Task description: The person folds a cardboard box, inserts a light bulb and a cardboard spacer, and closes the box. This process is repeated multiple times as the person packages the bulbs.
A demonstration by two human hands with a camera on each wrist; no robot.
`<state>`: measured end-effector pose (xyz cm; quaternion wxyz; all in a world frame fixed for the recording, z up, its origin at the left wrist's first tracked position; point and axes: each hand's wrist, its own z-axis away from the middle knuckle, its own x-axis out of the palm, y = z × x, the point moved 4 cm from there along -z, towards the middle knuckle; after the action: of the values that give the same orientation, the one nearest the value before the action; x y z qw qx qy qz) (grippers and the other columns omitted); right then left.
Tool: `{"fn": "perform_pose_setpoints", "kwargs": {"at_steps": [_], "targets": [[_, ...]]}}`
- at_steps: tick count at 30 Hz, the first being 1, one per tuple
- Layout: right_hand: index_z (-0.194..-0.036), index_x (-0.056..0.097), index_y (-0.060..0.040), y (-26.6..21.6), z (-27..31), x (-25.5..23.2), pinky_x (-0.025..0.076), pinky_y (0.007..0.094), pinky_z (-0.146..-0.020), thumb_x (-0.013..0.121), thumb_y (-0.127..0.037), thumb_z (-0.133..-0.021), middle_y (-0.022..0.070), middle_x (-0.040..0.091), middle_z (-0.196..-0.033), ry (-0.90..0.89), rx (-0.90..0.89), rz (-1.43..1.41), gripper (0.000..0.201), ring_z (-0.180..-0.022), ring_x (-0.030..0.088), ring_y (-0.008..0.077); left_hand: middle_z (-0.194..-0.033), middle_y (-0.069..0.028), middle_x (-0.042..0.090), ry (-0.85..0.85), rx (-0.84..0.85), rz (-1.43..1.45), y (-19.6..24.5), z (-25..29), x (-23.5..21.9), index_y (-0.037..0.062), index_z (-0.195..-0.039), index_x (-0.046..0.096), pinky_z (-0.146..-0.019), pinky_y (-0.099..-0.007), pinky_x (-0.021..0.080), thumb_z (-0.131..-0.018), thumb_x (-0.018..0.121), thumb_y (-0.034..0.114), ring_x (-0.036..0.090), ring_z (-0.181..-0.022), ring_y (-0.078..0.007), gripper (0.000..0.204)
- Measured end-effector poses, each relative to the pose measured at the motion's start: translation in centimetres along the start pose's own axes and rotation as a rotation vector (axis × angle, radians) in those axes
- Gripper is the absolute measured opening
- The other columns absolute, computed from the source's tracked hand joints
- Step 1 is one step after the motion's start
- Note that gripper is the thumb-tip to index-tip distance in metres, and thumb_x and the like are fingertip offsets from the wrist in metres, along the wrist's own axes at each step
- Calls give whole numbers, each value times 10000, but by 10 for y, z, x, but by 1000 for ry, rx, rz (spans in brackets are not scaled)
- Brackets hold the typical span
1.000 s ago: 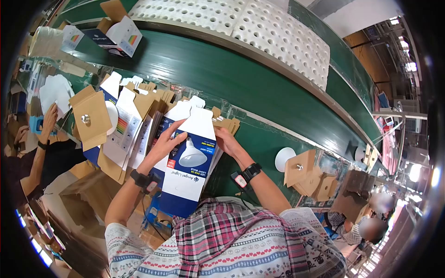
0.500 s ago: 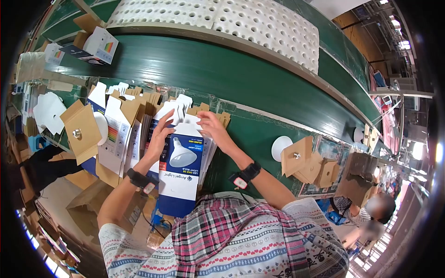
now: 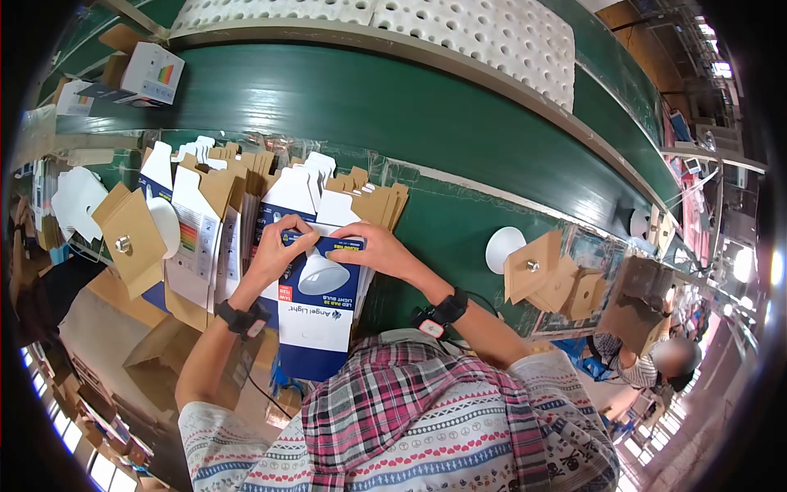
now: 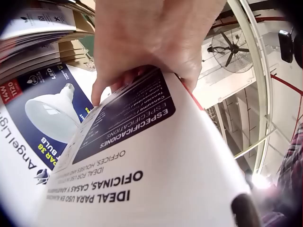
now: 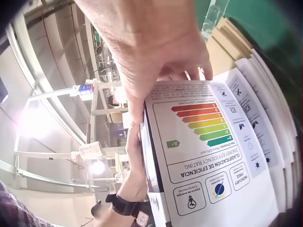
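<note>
Left hand (image 3: 277, 252) and right hand (image 3: 379, 248), fingers curled, grip opposite sides of the box's (image 3: 313, 326) far end, its long axis running toward the apron (image 3: 361, 410).

Pink-and-black plaid garment (image 3: 381, 381) over a white patterned top (image 3: 443, 439), black straps (image 3: 450, 307) around both wrists.

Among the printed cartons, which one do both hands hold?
The frontmost Angel Light carton, lamp picture facing up: the left hand and right hand hold its upper end. Other cartons are stacked behind and left, unheld.
</note>
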<state>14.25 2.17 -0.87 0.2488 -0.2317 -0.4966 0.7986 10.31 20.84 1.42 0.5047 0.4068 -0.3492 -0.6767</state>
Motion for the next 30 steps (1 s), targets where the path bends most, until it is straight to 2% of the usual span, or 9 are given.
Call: {"fn": "perform_pose_setpoints", "kwargs": {"at_steps": [7, 13, 14, 17, 19, 22, 25, 27, 30], "targets": [[-1016, 654, -24, 5, -5, -1, 453, 331, -772, 706, -406, -750, 136, 597, -976, -148, 61, -124, 468, -932, 552, 240, -728, -63, 571, -22, -46, 7, 0, -5, -1, -22, -714, 572, -734, -287, 398, -795, 656, 214, 493, -727, -135, 263], [-1027, 610, -29, -11, 2, -2, 437, 341, -814, 685, -354, -781, 100, 601, -975, 65, -134, -39, 415, -983, 526, 242, -1170, -123, 489, 162, 50, 80, -1, 22, -4, 18, -1177, 492, -964, -315, 341, -859, 562, 270, 452, -1116, -188, 412], [-1011, 623, -26, -10, 4, -3, 427, 336, -839, 688, -348, -782, 102, 606, -979, 73, -99, -21, 401, -976, 537, 244, -1282, -138, 393, 109, -34, 75, -5, 38, -7, 28, -1299, 376, -1006, -344, 312, -866, 546, 291, 390, -1214, -220, 534], [-987, 632, -20, -6, 6, -1, 426, 338, -843, 693, -339, -777, 105, 614, -973, 125, -106, -9, 387, -972, 546, 248, -1148, -165, 499, 113, -181, -187, -19, 98, -12, -4, -1285, 386, -965, -338, 356, -847, 590, 321, 476, -1121, -262, 583], [-943, 651, 1, -7, 4, 0, 438, 322, -777, 690, -339, -781, 131, 623, -906, 196, -110, -52, 379, -878, 576, 237, -1094, -148, 583, -117, -456, -376, 4, 134, -9, -18, -1217, 485, -870, -308, 427, -843, 604, 395, 544, -1007, -224, 570], [-908, 662, 21, -3, 1, 2, 435, 302, -676, 660, -363, -806, 152, 624, -793, 245, -81, -150, 397, -731, 582, 193, -945, -120, 659, -287, -499, -262, 7, 172, 5, -44, -1111, 585, -797, -287, 463, -818, 668, 321, 602, -864, -187, 475], [-903, 659, 25, -5, -11, -3, 431, 298, -628, 627, -392, -825, 116, 617, -705, 229, -11, -188, 426, -657, 560, 155, -842, -77, 677, -87, -635, 275, 10, 180, 3, -27, -965, 661, -672, -243, 474, -824, 675, 275, 609, -704, -117, 334], [-844, 657, 24, -3, -29, -12, 412, 288, -523, 583, -451, -842, 63, 588, -629, 317, -173, -163, 480, -570, 522, 110, -857, -61, 684, 24, -522, 567, 31, 174, -19, -27, -940, 670, -660, -209, 482, -830, 658, 224, 620, -699, -85, 275], [-682, 607, -17, -19, -27, -13, 445, 300, -505, 555, -447, -865, 10, 540, -591, 104, 223, -513, 470, -579, 559, 134, -955, -132, 656, 162, -401, 802, 104, 145, -34, -41, -1050, 593, -685, -318, 519, -848, 591, 305, 633, -806, -175, 401]]}}
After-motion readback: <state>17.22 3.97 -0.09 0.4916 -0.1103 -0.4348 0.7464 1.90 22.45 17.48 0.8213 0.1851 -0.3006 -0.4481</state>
